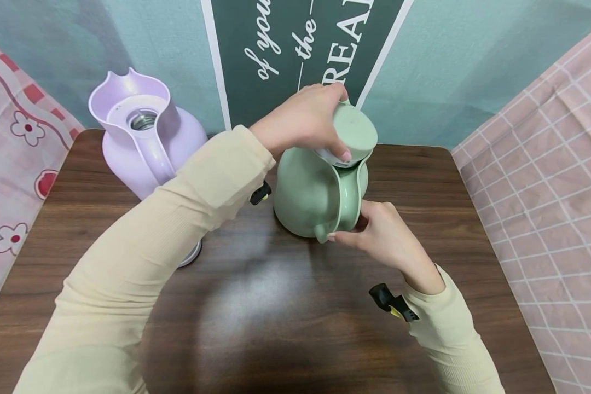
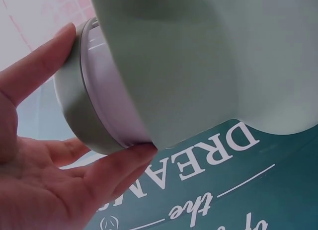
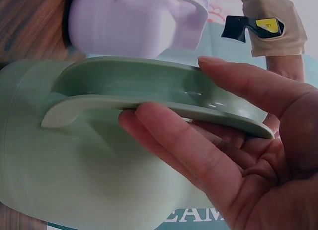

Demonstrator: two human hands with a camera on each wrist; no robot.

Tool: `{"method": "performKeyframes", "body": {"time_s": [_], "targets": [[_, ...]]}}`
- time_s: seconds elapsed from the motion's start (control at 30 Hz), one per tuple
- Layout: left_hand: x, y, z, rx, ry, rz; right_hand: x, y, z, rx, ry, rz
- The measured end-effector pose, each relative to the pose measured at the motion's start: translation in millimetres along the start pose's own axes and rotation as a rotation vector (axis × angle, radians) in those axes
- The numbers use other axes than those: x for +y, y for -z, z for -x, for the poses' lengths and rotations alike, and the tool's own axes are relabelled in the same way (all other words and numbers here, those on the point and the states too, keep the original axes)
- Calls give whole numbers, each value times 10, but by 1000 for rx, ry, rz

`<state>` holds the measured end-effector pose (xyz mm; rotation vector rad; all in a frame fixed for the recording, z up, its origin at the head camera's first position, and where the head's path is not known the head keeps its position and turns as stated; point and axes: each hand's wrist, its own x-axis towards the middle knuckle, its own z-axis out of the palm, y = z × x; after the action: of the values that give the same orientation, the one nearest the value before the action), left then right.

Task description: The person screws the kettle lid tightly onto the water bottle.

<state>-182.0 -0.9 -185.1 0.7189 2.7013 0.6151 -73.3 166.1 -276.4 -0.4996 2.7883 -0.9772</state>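
A green thermos jug stands near the back of the table. My left hand grips its round green lid, fingers and thumb spread around the side. In the left wrist view, the lid's pale lower band shows between its green top and the jug's rim. The lid sits tilted at the mouth; how deep it reaches inside is hidden. My right hand holds the jug's handle, with the thumb on one edge and fingers on the other side, as the right wrist view shows.
Left of the green jug stands a lilac thermos jug, its mouth uncovered and its lower body behind my left sleeve. A round silver-rimmed object peeks out beside that sleeve, mostly hidden. Behind the dark wooden table hangs a lettered green panel.
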Motion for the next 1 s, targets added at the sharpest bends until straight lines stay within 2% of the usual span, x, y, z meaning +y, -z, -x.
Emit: {"method": "performKeyframes", "body": {"time_s": [0.3,0.67,1.0], "targets": [[-41,-5,39,0,-8,73,-4,-2,-1,-7,-3,-11],[-71,-1,40,-26,-14,73,2,5,-4,-15,-6,-13],[-71,0,35,-72,27,123,11,13,-14,-13,-1,-13]]}}
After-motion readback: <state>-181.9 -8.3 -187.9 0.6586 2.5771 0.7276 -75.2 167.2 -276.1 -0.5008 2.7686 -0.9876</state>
